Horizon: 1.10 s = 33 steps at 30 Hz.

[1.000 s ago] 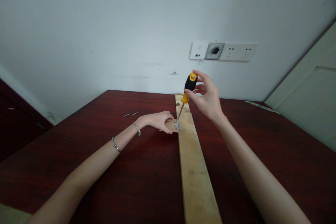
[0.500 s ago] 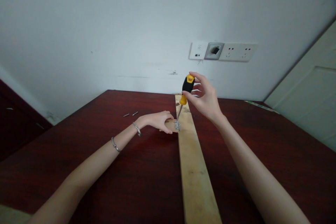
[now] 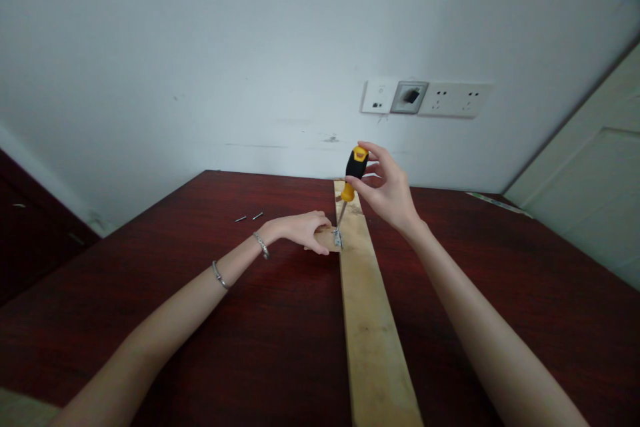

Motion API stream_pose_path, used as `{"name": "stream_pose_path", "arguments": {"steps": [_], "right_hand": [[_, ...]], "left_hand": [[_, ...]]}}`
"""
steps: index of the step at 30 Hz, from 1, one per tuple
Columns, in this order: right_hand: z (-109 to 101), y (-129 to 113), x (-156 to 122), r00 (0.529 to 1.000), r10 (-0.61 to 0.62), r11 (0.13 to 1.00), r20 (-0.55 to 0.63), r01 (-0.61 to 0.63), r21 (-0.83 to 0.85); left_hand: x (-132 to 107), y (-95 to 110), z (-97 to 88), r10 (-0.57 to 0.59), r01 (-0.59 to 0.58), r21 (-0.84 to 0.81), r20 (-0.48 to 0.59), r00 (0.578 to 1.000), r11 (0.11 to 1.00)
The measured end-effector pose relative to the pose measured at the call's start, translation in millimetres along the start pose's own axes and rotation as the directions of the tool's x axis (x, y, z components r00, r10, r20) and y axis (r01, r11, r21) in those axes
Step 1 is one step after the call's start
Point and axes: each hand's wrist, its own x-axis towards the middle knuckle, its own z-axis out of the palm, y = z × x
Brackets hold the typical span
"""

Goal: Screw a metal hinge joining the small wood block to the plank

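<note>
Closest to the viewer, a long pale wooden plank [image 3: 377, 340] runs up the dark red wood-grain tabletop [image 3: 260, 360]; no hand presses directly on it, so a sideways push from the tool could swing it out of line. Both forearms slant inward from the lower corners, the left one wearing a thin metal bangle [image 3: 219, 275] and, by the wrist, a patterned bracelet [image 3: 261, 246]. Further up, the left hand [image 3: 299, 229] lies low, thumb on the near side and fingers on the far side, clamped on a small wooden block [image 3: 326, 239]. What looks like a metal hinge [image 3: 338, 240] sits where the block meets the plank's left edge, and the screwdriver [image 3: 347, 192] slants down to it. That tilt and the light fingertip hold could let the tip skid, scratching wood or jabbing the left fingers nearby; whether a screw sits under it is too small to tell. The right hand [image 3: 390, 188] is raised, wrist bent, thumb and fingertips pinching the black-and-yellow handle. Left of the block lie two metal fasteners [image 3: 257, 216], screws or nails. Behind stands a white wall [image 3: 280, 67] with a socket panel [image 3: 453, 99]
</note>
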Motion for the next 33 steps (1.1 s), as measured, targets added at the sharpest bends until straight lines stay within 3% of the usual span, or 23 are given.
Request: {"name": "stream_pose_path", "arguments": {"steps": [6, 16, 22, 33], "right_hand": [[1.3, -0.9, -1.1, 1.000, -0.012, 1.000, 0.005, 0.012, -0.025], [3.5, -3.6, -1.9, 0.999, -0.052, 0.996, 0.003, 0.052, -0.079], [4.7, -3.2, -2.8, 0.998, -0.062, 0.995, -0.023, 0.059, -0.081], [-0.7, -5.1, -0.3, 0.999, 0.013, 1.000, 0.037, -0.013, -0.010]], "left_hand": [[0.3, -1.4, 1.6, -0.016, 0.016, -0.032, 0.009, 1.000, 0.999], [4.2, -1.1, 3.2, 0.039, -0.035, 0.090, -0.044, 0.998, 0.995], [4.4, -0.9, 3.5, 0.040, -0.037, 0.070, -0.049, 0.998, 0.997], [2.5, -2.2, 0.1, 0.047, -0.044, 0.050, -0.060, 0.997, 0.998]]}}
